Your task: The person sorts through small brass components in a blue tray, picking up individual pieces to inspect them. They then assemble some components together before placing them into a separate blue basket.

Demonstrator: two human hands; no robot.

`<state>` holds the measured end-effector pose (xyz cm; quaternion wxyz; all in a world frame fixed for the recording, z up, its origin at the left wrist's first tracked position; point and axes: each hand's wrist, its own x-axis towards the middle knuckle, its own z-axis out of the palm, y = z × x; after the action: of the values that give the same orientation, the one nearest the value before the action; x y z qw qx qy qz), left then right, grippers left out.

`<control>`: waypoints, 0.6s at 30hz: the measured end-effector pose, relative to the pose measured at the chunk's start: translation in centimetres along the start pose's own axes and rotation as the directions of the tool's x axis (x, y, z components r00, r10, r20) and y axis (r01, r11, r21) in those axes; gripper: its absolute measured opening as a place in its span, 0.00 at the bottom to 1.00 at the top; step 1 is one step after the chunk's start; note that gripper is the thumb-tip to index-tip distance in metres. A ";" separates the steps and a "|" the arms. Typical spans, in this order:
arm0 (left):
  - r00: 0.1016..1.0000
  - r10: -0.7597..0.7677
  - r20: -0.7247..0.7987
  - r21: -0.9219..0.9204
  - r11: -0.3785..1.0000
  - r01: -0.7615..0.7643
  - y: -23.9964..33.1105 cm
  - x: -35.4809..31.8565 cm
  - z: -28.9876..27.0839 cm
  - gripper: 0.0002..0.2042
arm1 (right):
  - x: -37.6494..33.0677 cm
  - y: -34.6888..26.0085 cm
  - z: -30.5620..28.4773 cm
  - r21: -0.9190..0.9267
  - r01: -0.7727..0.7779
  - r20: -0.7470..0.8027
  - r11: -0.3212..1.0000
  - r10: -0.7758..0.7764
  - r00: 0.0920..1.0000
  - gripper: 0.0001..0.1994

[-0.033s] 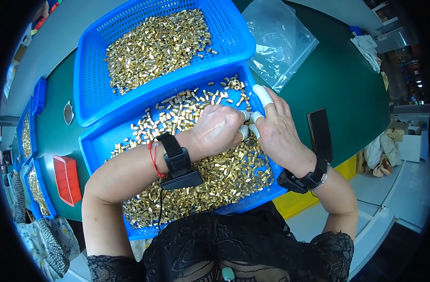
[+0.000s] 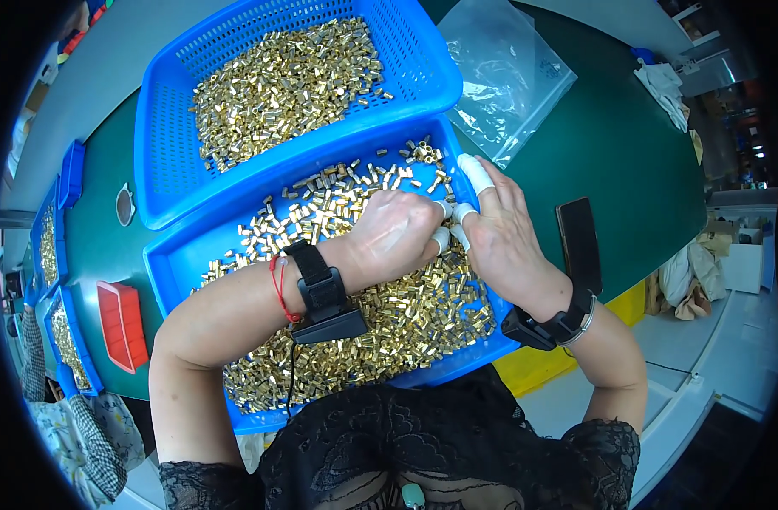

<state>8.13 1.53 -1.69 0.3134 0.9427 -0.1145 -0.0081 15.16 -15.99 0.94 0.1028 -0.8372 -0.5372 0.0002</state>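
Note:
My left hand (image 2: 396, 231) is curled closed above the blue tray (image 2: 178, 270) of small brass fittings (image 2: 406, 327). White finger covers show on its fingertips, which meet those of my right hand (image 2: 503, 234) over the tray's right side. On my right hand the thumb and a finger are pinched together, while a forefinger in a white cover (image 2: 475, 172) points outward. Whatever sits between the fingertips is too small and hidden to make out. Loose brass pieces lie thickly below both hands and thinly along the tray's far side.
Beyond the tray stands a blue perforated basket (image 2: 164, 127) heaped with brass pieces. A clear plastic bag (image 2: 508, 85) and a dark phone (image 2: 579, 245) lie on the green table (image 2: 652, 195). At left are a red bin (image 2: 122, 327) and a co-worker's blue-gloved hand (image 2: 66, 381) by another tray.

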 end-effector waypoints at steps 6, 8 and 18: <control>1.000 -0.023 -0.021 -0.091 0.996 0.021 0.6 -0.3 -1.2 0.08 | -0.7 0.5 0.0 0.054 0.040 -0.112 0.998 -0.033 0.993 0.10; 0.990 -0.124 0.070 -0.206 0.969 0.136 1.0 -0.9 -2.2 0.09 | -0.8 0.2 -0.5 0.096 0.043 -0.135 0.994 -0.029 0.990 0.10; 0.857 -0.116 0.502 -0.830 -0.342 0.440 2.1 -3.0 -2.9 0.11 | -0.7 -3.5 -3.0 0.236 0.178 -0.210 0.955 -0.129 0.969 0.12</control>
<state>4.99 2.29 1.70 0.8994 0.3142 0.1417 -0.2690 12.06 -15.69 4.45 0.2600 -0.7687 -0.5840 -0.0202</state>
